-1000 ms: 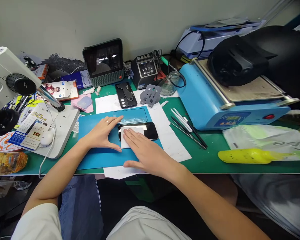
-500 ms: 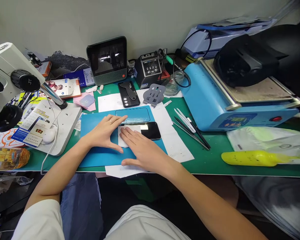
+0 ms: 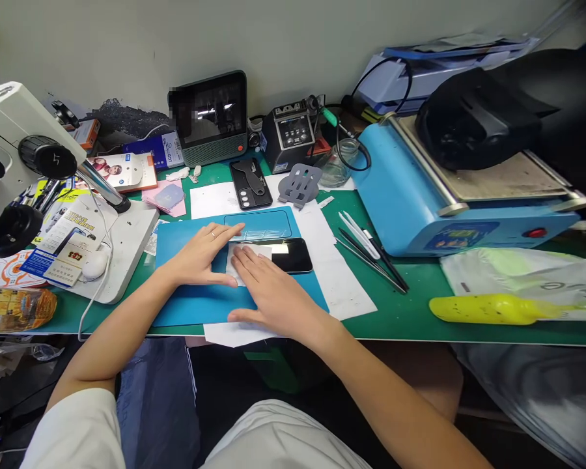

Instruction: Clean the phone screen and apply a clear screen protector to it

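A phone with a black, shiny screen lies face up on a blue mat. My right hand rests flat on a white wipe, pressing it over the phone's left end; the thumb sticks out to the left. Beside that end, my left hand is spread, forefinger and thumb apart around the phone's corner. Whether its fingertips touch the phone I cannot tell. The wipe and my right fingers hide the phone's left part. Just behind the phone is a clear film with a dark outline.
A microscope stands left. Behind are a black phone case, a grey slotted holder, a smart display and a soldering station. Tweezers and pens, a blue heating machine and a yellow bottle lie right.
My right hand has slid the wipe leftward along the phone, so more of the dark screen shows. My left hand stays spread at the phone's left end. The view has shifted slightly.
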Demonstrator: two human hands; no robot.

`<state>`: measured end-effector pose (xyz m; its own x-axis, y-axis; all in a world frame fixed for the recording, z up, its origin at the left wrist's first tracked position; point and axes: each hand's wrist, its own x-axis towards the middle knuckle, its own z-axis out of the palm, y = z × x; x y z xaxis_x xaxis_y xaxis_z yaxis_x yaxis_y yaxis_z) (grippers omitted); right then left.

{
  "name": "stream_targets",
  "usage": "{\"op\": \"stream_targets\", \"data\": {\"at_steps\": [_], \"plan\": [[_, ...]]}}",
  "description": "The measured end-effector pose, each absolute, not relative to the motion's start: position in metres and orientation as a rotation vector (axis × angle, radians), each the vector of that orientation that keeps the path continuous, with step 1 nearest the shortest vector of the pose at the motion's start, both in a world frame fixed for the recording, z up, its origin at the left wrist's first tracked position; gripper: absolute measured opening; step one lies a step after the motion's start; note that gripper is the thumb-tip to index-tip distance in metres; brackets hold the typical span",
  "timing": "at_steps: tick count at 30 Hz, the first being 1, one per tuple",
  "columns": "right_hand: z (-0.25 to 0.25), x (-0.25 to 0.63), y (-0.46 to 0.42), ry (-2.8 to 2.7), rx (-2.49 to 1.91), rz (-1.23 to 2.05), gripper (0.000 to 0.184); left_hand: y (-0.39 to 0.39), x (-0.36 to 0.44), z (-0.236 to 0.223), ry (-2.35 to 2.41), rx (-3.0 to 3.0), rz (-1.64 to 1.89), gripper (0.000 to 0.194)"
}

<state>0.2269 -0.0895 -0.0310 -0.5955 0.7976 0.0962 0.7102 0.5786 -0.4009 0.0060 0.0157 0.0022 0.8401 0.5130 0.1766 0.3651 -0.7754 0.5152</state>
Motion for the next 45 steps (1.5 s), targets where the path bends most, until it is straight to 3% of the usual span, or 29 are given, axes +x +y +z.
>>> {"op": "stream_targets", "data": {"at_steps": [8, 13, 21, 27, 38, 45], "plan": [[-0.028, 0.238, -0.106, -2.555, -1.276, 0.521, 0.104, 0.015, 0.007, 0.002, 0.579, 2.494, 0.651, 0.096], [-0.023, 0.223, -0.080, -2.519, -1.325, 0.618, 0.114, 0.016, 0.007, -0.001, 0.515, 2.532, 0.777, 0.099], [-0.024, 0.219, -0.078, -2.497, -1.268, 0.603, 0.117, 0.015, 0.009, 0.000, 0.399, 2.672, 0.711, 0.084], [-0.026, 0.223, -0.071, -2.524, -1.290, 0.513, 0.112, 0.017, 0.008, 0.005, 0.482, 2.614, 0.724, 0.087], [-0.033, 0.309, -0.095, -2.534, -1.559, 0.354, 0.107, 0.014, 0.006, 0.008, 0.640, 2.540, 0.506, 0.096], [-0.035, 0.317, -0.121, -2.557, -1.558, 0.325, 0.112, 0.012, 0.012, 0.007, 0.648, 2.515, 0.454, 0.099]]}}
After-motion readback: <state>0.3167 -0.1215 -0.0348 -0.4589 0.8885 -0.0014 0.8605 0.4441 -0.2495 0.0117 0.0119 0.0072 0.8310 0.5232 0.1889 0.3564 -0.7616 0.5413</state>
